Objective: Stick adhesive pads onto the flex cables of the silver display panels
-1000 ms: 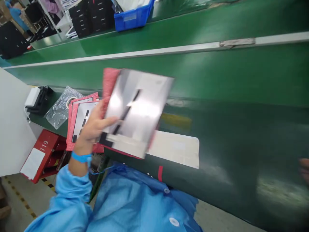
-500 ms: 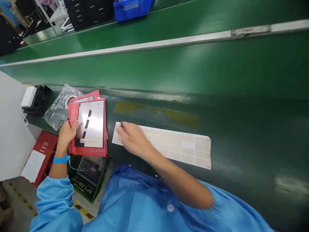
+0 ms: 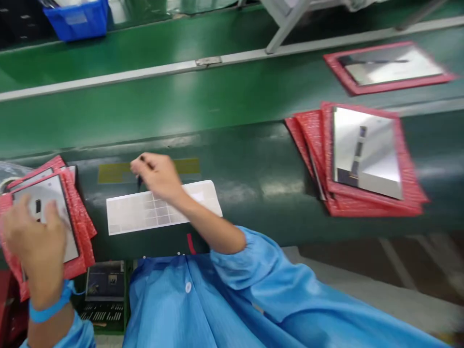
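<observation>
Left panel: in the head view, the silver-faced panel (image 3: 42, 188) lies on red bubble wrap (image 3: 77, 208) at the near left of the dark green bench (image 3: 250, 169).
Left hand: my left hand (image 3: 34, 237) is over that panel, thumb apart from fingers; blur hides contact, so I cannot tell whether it grips.
Right hand: my right hand (image 3: 157, 176) pinches a slim dark item (image 3: 139, 182), just beyond the label sheet (image 3: 132, 212); what the item is, I cannot tell.
Weight and stiffness: I judge the panel light, thin and rigid, likely to crack if bent or pressed mid-face.
Surface: glossy, probably slippery and quick to smudge; the wrap looks soft and grippier.
Dark strip: the strip (image 3: 38, 209) on the face could be delicate; I'd keep fingertips off it.
Hold: opposite edges, or from underneath through the wrap, kept flat.
Right pile: similar panel (image 3: 366, 150) on stacked red wraps, well apart from both hands.
</observation>
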Demonstrator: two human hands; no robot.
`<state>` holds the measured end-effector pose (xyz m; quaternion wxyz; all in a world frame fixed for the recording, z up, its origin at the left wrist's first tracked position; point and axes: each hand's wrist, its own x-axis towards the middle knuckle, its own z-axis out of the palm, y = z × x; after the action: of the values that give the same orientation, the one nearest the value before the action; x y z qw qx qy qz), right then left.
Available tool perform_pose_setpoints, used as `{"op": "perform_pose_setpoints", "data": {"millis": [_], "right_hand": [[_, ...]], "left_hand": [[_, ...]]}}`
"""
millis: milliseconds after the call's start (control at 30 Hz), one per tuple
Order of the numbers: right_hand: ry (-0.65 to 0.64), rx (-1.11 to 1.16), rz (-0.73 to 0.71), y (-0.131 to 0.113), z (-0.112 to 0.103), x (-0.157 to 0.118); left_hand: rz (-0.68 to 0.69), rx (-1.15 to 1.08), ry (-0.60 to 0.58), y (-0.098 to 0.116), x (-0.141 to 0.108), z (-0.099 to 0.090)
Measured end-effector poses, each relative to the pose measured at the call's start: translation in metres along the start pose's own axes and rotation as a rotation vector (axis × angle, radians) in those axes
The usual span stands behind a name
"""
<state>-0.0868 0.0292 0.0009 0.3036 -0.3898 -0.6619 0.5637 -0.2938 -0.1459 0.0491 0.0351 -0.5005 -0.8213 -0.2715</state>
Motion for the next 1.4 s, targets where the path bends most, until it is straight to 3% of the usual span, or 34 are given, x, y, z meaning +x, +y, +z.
{"op": "perform_pose_setpoints", "data": {"millis": [67,167,233,300,400,567,733,833,1067,1400], "right_hand": [[0.163,0.061,0.019,0.022,-0.065,-0.001],[0.412,0.185,-0.003,0.048,-0.138,-0.009],[0.480,0.277,-0.030,0.057,-0.162,-0.016],[0.440,0.337,-0.045,0.060,-0.166,-0.023],[0.339,0.423,-0.088,0.054,-0.154,-0.028],[0.226,0.477,-0.095,0.053,-0.146,-0.027],[0.376,0.341,-0.096,0.074,-0.170,-0.021],[0.376,0.252,-0.068,0.083,-0.177,-0.021],[0.375,0.109,-0.075,0.079,-0.171,-0.026],[0.365,0.072,-0.067,0.081,-0.172,-0.025]], "left_hand": [[0.122,-0.107,-0.038,0.048,-0.001,0.045],[0.309,-0.316,-0.248,0.116,0.005,0.117],[0.372,-0.412,-0.351,0.149,0.013,0.153],[0.393,-0.478,-0.424,0.169,0.018,0.173],[0.375,-0.551,-0.502,0.180,0.020,0.177],[0.266,-0.642,-0.498,0.182,0.018,0.171],[0.491,-0.393,-0.407,0.170,0.024,0.185],[0.565,-0.270,-0.385,0.165,0.024,0.192],[0.583,-0.235,-0.377,0.166,0.021,0.193],[0.581,-0.252,-0.384,0.165,0.022,0.194]]}}
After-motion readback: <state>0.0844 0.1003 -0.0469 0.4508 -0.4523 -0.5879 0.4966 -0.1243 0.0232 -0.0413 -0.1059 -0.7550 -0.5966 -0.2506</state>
